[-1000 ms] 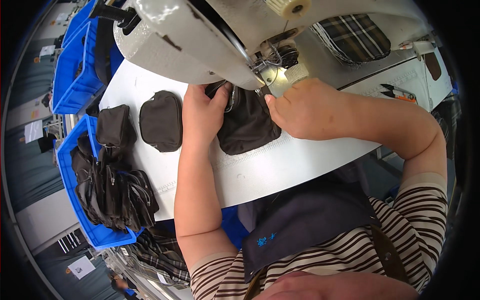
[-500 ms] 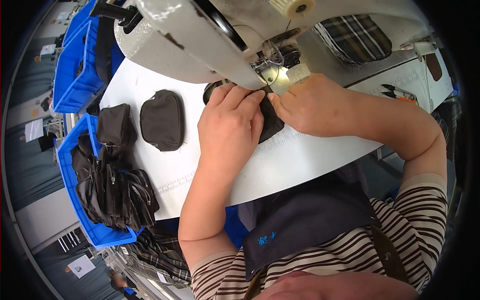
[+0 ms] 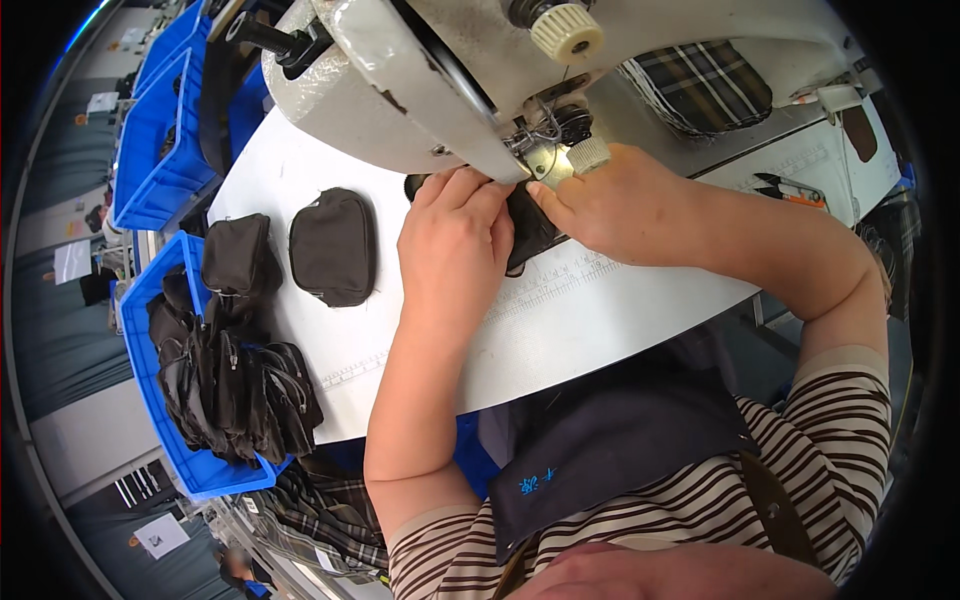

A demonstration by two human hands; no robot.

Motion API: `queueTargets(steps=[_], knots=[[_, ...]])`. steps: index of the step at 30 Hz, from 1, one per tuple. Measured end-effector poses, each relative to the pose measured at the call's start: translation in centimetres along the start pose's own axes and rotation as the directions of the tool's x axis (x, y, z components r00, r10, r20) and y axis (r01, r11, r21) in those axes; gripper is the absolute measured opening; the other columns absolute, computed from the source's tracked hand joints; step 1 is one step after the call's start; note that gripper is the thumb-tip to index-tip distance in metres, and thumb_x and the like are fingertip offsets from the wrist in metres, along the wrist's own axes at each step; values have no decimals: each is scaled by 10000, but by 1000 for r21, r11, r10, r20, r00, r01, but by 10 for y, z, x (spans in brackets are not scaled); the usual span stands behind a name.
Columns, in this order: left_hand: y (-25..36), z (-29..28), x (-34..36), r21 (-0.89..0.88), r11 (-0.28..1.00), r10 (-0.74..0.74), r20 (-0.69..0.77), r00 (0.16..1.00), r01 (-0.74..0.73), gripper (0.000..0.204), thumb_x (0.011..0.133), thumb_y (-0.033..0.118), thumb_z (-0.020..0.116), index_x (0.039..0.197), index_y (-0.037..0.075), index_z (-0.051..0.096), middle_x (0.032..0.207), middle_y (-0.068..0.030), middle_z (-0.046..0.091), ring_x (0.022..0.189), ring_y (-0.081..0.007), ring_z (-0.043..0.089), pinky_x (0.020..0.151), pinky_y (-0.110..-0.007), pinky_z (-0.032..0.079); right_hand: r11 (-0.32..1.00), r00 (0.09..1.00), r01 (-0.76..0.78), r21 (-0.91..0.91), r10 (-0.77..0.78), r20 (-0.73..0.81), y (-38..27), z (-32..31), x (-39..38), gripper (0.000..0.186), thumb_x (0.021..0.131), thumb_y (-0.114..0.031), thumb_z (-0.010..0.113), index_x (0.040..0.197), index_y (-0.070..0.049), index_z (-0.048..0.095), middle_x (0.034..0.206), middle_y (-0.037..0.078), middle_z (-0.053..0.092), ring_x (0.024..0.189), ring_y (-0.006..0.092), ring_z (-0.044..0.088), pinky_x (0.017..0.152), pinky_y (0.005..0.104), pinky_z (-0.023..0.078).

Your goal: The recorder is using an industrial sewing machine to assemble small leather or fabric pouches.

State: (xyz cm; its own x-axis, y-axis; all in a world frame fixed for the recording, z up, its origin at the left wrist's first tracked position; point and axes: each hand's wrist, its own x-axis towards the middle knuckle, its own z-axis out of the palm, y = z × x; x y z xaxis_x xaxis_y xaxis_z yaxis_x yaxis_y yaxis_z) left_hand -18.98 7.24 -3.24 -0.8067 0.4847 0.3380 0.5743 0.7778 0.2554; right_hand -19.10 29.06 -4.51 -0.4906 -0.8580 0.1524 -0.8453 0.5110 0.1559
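A dark fabric piece [image 3: 530, 226], which looks like a small pouch, lies beneath the head of a white sewing machine [image 3: 440, 95]. My left hand [image 3: 452, 240] covers its left part, fingers bent together and gripping it close to the needle area. From the right, my right hand [image 3: 615, 208] pinches the piece's edge with thumb and forefinger beside the lit needle area. The needle and stitching point are hidden behind the machine head and my fingers. To the left on the white table, a finished-looking dark pouch [image 3: 332, 247] lies flat, with a second dark pouch [image 3: 236, 254] beside it.
A blue bin [image 3: 180, 466] heaped with dark zippered pouches stands at the table's left edge, other blue bins [image 3: 150, 185] behind it. Plaid fabric pieces [image 3: 700, 85] lie behind the machine's needle area. Thread snips [image 3: 790, 190] rest at the right. Rulers mark the white table [image 3: 420, 375].
The dark piece has turned and shifted slightly under the machine head, and a small loop now shows at its near edge. Both hands stay on it, with fingers slightly shifted.
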Motion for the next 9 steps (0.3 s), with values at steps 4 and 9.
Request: queueTargets(steps=[4, 9], knots=[[-1, 1, 1, -10, 1000, -15, 1, 1000, 15, 233, 855, 37, 678, 1058, 97, 776, 1115, -34, 739, 987, -271, 678, 857, -353, 550, 999, 1000, -2, -50, 3, 5, 0, 2, 0, 427, 856, -104, 625, 1268, -3, 670, 739, -11, 588, 644, 128, 612, 522, 287, 436], [-2, -1, -1, -27, 1000, -14, -7, 1000, 14, 238, 863, 34, 665, 1066, 95, 773, 1136, -34, 737, 1020, -269, 674, 867, -350, 549, 999, 999, -34, -34, 33, -27, -1, 5, 0, 448, 845, -103, 639, 1285, -17, 666, 748, -4, 589, 659, 140, 617, 530, 315, 463]])
